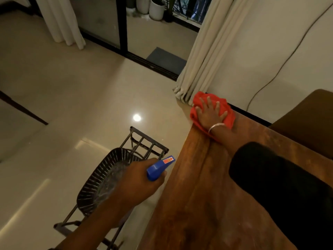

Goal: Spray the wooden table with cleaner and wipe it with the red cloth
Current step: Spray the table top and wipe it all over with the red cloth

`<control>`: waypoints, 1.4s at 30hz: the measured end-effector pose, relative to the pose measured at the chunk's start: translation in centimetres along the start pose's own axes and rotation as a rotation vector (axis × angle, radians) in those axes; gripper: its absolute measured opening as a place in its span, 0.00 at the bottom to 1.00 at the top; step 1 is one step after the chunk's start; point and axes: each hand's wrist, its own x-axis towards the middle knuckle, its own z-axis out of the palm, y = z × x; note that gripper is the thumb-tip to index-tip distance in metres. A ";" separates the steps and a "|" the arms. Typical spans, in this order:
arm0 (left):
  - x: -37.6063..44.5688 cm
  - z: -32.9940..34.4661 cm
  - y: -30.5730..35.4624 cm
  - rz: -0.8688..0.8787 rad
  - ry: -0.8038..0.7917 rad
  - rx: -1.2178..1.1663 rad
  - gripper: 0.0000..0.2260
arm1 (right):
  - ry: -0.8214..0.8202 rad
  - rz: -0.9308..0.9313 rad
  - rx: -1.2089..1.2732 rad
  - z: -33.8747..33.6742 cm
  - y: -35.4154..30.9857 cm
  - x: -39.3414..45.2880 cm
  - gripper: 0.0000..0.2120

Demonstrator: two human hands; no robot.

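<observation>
— Head view, right side first?
— Right hand (210, 112) flat, fingers spread and straight, pressing on a crumpled red cloth (199, 101) at the far corner of the brown wooden worktop (194, 195). Silver bangle (216, 126) at the wrist, black sleeve (273, 179) over the forearm, lying across the wood.

— And the cloth itself?
— Bunched under the palm, touching the worktop edge, just beside the hem of a cream curtain (203, 56).

— Left side?
— Left hand (142, 177) curled round the blue plastic spray bottle head (158, 167), nozzle with a red and orange label pointing toward the worktop edge. Held off the side of the worktop, above the floor. Bottle body hidden behind the hand.

— Below that hand?
— Black ribbed dish (97, 184) resting on a dark metal grid rack (144, 141), standing on glossy beige floor tiles (72, 87) with a bright lamp reflection.

— Farther back?
— Dark-framed sliding glass door (124, 26), grey doormat (165, 59), white plant pots (156, 9) outside. Brown chair back (310, 116) at the right, near the worktop's far edge.
</observation>
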 end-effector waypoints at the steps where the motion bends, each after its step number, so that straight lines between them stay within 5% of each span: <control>1: 0.6 0.1 -0.3 0.009 -0.033 -0.013 0.06 | -0.012 0.040 -0.010 0.0 0.0 1.7 0.29; 6: 3.8 0.0 -0.9 0.030 0.051 -0.071 0.10 | 0.050 -0.065 -0.052 1.7 0.0 0.9 0.26; 12: 5.6 0.6 1.2 0.125 0.195 -0.192 0.03 | -0.015 -0.283 -0.118 4.7 3.4 -8.7 0.32; 15: 5.5 0.8 0.7 0.080 0.150 -0.243 0.14 | 0.050 -0.104 -0.042 0.4 4.9 -2.8 0.28; 18: 4.4 0.5 0.0 0.058 0.193 -0.192 0.14 | 0.062 0.162 0.109 -2.8 6.7 1.3 0.29; 21: 3.1 -0.2 -0.2 0.077 0.188 -0.088 0.05 | 0.066 0.132 0.048 -1.4 7.2 -1.0 0.30; 24: 0.7 -0.6 0.9 0.095 0.179 -0.089 0.09 | 0.062 0.084 -0.004 1.0 7.0 -6.6 0.29; 32: -5.1 0.6 2.7 -0.070 0.261 -0.194 0.03 | 0.056 -0.399 -0.157 10.8 3.1 -30.5 0.30; 35: -8.4 0.9 2.2 -0.162 0.208 -0.136 0.09 | 0.044 -0.645 -0.225 13.4 1.8 -38.3 0.29; 42: -15.9 1.1 0.3 -0.232 0.287 -0.085 0.10 | -0.112 -0.822 -0.278 12.4 5.7 -44.3 0.29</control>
